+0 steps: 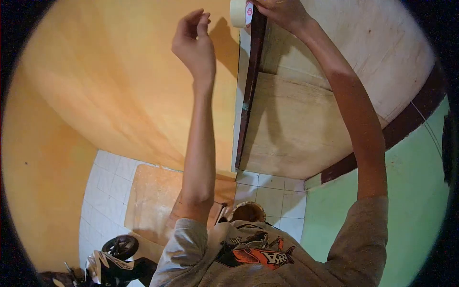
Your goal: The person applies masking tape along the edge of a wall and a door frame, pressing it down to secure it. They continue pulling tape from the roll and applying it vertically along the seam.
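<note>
My right hand (285, 13) is at the top of the view, with its fingers closed on a roll of cream masking tape (237, 13) that has a white and red label on its inner side. The roll is at the dark wooden frame (253, 52), beside a pale strip on the wall's edge. To the left, my left hand (195, 43) is raised in front of the yellow-orange wall (129, 71). Its thumb and fingertips come together in a pinch, and whatever may be between them is too small to make out.
Plywood panels (296, 124) fill the space right of the frame, with a green wall (382, 191) beyond. Below are white floor tiles (272, 196), a brownish board or mat (153, 196), a round container (248, 210) and a motorbike (112, 263) at lower left.
</note>
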`<state>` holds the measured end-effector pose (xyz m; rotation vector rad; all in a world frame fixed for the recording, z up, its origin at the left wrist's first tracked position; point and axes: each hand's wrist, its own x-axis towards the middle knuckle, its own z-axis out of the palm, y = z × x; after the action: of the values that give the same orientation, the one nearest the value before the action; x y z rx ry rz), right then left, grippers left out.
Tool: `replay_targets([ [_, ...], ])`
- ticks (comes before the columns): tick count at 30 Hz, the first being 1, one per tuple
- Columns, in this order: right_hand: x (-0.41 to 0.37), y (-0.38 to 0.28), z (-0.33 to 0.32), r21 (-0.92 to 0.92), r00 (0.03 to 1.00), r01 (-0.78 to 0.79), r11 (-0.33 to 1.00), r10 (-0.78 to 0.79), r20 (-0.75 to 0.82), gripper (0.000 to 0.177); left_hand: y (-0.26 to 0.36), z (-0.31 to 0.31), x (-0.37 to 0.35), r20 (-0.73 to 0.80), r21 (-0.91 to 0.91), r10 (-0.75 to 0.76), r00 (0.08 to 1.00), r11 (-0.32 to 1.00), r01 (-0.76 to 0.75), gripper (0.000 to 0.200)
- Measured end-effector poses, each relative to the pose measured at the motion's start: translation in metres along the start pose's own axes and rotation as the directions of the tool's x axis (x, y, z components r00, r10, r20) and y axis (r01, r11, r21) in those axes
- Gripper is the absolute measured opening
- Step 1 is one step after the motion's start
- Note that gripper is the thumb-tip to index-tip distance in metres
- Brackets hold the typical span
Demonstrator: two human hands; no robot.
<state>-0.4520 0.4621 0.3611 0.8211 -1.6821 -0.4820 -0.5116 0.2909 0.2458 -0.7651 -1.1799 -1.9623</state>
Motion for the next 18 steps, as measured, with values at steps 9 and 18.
replay_targets([
  [9, 0.008, 0.001, -0.006, -0.015, 0.998, 0.049, 0.999, -0.050, -0.038, 0.027, 0.061, 0.010, 0.041, 0.669, 0.147, -0.155, 0.727, 0.986, 0.076, 0.026],
  [18, -0.041, -0.082, -0.010, 0.170, 0.862, -0.429, 0.887, 0.458, -0.215, 0.012, 0.043, 0.008, 0.044, 0.663, -0.023, -0.127, 0.738, 0.981, 0.190, 0.024],
])
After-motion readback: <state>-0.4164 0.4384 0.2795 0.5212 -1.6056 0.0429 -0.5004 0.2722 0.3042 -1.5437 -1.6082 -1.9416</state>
